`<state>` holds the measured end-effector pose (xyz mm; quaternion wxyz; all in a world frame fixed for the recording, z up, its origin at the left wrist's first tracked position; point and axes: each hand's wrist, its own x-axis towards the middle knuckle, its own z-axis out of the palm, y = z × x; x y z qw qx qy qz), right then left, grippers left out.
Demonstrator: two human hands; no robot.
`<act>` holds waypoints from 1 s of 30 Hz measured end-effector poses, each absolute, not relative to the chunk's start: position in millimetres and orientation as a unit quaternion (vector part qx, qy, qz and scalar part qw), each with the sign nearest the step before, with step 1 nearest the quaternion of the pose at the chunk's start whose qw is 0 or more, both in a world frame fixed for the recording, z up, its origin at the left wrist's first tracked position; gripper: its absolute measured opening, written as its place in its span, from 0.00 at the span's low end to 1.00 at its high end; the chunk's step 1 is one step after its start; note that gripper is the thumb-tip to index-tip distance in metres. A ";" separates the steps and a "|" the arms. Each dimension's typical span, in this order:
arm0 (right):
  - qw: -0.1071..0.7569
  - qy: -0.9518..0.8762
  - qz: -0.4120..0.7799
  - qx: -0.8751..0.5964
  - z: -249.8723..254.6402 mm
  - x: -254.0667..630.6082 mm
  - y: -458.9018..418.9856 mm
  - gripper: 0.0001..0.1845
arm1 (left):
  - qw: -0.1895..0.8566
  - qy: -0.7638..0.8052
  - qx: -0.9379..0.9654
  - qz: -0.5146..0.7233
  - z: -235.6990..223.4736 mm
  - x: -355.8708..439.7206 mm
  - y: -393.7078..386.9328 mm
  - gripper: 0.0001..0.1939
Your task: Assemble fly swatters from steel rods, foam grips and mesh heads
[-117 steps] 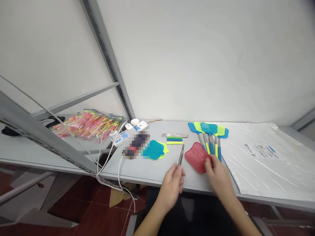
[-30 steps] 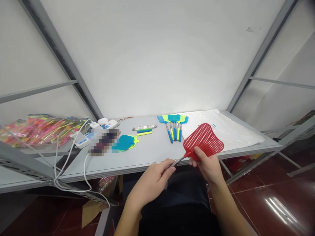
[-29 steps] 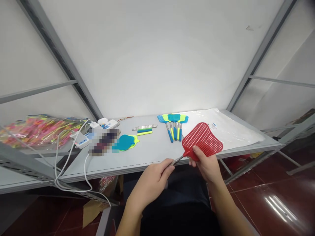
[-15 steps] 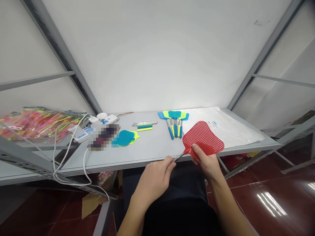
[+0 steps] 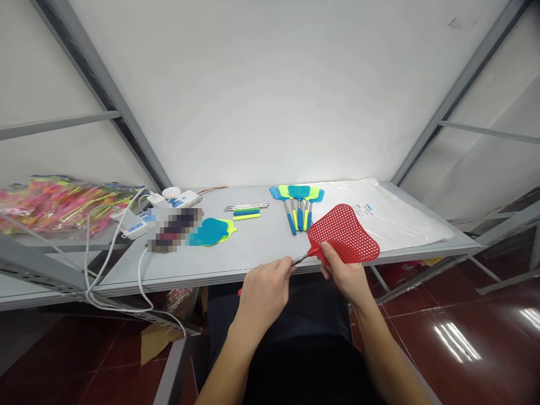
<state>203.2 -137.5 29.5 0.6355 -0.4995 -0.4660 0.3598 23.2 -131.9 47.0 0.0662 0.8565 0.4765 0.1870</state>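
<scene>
A red fly swatter is held between my two hands in front of the table edge. My right hand grips the lower part of its perforated head, thumb on top. Closed around its metal rod is my left hand; a bit of red shows at the far side of that fist. Several fly swatters with blue and yellow-green heads lie fanned out beyond. To the left are loose blue and yellow-green swatter heads, metal rods and coloured handle grips.
A white plastic sheet or bag covers the right of the grey table. Power strips with white cables stand at the left, beside a pixelated patch. Bagged colourful items lie farther left. Metal shelf posts rise on both sides.
My left hand has shifted slightly up and left along with the swatter, and a bit of red now shows beyond the fist. My right hand keeps its hold on the head.
</scene>
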 end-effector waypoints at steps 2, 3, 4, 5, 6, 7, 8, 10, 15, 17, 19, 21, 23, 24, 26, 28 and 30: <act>0.625 -0.474 0.350 -0.512 32.5 202.0 -141.6 0.21 | 0.078 0.476 0.852 0.202 47.3 21.7 -129.0 0.10; 0.611 -0.486 0.355 -0.515 34.4 202.2 -143.7 0.21 | 0.104 0.474 0.849 0.210 47.8 20.1 -128.2 0.10; 0.594 -0.504 0.366 -0.510 36.3 203.2 -145.5 0.22 | 0.143 0.469 0.844 0.219 48.2 18.4 -127.8 0.10; 0.576 -0.524 0.381 -0.499 38.0 204.9 -146.9 0.20 | 0.192 0.461 0.835 0.233 48.1 16.6 -127.5 0.11; 0.560 -0.545 0.398 -0.481 39.4 207.2 -147.6 0.17 | 0.247 0.451 0.820 0.251 47.1 14.9 -127.2 0.12; 0.546 -0.566 0.416 -0.457 40.4 210.0 -147.6 0.12 | 0.308 0.436 0.801 0.272 45.2 13.5 -126.7 0.13; 0.537 -0.582 0.433 -0.431 40.8 212.8 -146.7 0.17 | 0.372 0.419 0.776 0.290 42.2 12.5 -125.8 0.14; 0.546 -0.584 0.469 -0.375 40.1 217.2 -142.4 0.38 | 0.511 0.371 0.713 0.304 33.9 11.7 -122.9 0.17; 0.619 -0.476 0.552 -0.293 31.3 214.3 -127.4 0.38 | 0.678 0.283 0.627 0.259 14.4 16.2 -116.8 0.22; 0.636 -0.446 0.553 -0.301 26.4 209.7 -124.0 0.31 | 0.683 0.280 0.625 0.252 11.1 19.0 -116.8 0.22; 0.651 -0.427 0.543 -0.313 22.0 205.8 -122.4 0.19 | 0.681 0.287 0.625 0.251 10.0 21.5 -118.0 0.22; 0.660 -0.421 0.530 -0.325 19.5 203.2 -121.5 0.09 | 0.668 0.302 0.629 0.258 11.0 23.8 -120.0 0.22; 0.669 -0.419 0.516 -0.333 19.3 201.3 -121.0 0.05 | 0.646 0.319 0.637 0.274 14.1 25.8 -123.0 0.21; 0.673 -0.418 0.509 -0.335 19.9 200.1 -120.8 0.05 | 0.637 0.326 0.639 0.284 16.6 26.7 -124.9 0.20; 0.681 -0.418 0.499 -0.336 21.9 196.7 -120.5 0.05 | 0.602 0.342 0.655 0.303 23.3 28.2 -129.3 0.19; 0.689 -0.415 0.492 -0.335 23.8 192.4 -120.1 0.05 | 0.540 0.368 0.687 0.318 30.7 29.5 -134.1 0.18; 0.695 -0.411 0.487 -0.334 24.8 189.2 -119.4 0.05 | 0.467 0.401 0.718 0.324 36.6 31.3 -138.4 0.17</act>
